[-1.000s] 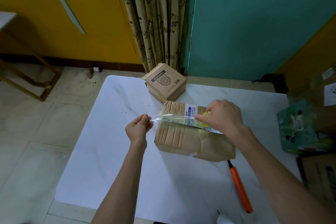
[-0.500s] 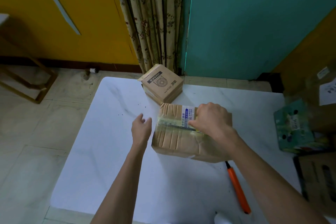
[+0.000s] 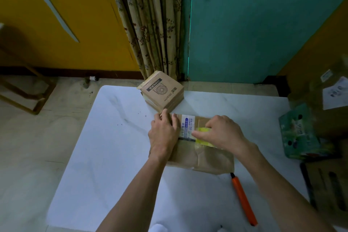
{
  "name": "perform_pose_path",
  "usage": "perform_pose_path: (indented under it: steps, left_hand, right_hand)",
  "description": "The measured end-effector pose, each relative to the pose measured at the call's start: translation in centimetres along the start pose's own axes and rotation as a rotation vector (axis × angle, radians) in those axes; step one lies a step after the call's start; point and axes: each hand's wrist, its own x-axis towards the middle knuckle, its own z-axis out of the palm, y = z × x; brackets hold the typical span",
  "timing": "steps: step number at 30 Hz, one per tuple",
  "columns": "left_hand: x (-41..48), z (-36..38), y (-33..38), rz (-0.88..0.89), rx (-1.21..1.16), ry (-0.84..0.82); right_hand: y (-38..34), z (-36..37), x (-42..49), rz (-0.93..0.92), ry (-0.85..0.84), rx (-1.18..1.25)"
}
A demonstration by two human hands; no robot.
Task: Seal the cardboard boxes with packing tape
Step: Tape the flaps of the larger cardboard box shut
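Note:
A brown cardboard box (image 3: 203, 156) with a white and blue label lies in the middle of the white table (image 3: 113, 156). My left hand (image 3: 164, 133) lies flat on the box's left end, fingers straight, pressing on the tape there. My right hand (image 3: 220, 133) grips a roll of packing tape with a yellow core (image 3: 202, 135) on top of the box, near its seam. A second, smaller cardboard box (image 3: 162, 90) with black print stands at the table's far edge.
An orange-handled cutter (image 3: 243, 201) lies on the table at the near right. A green printed carton (image 3: 303, 133) and brown cartons (image 3: 327, 194) stand to the right of the table. Behind are a curtain (image 3: 152, 24), a teal door (image 3: 254, 34) and a yellow wall.
My left hand let go of the stretched tape end and moved onto the box's left end. My right hand brought the tape roll down onto the box top.

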Motion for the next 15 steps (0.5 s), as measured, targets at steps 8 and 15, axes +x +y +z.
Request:
perform_pose_path:
  steps: [8,15]
  left_hand:
    - [0.4,-0.2,-1.0,-0.010,0.023,0.020]
    - [0.0,0.3,0.2,0.022,0.039,0.011]
  right_hand:
    - [7.9,-2.2,-0.7,0.128,0.107,-0.194]
    - [15.1,5.1,-1.4,0.247,0.301,0.006]
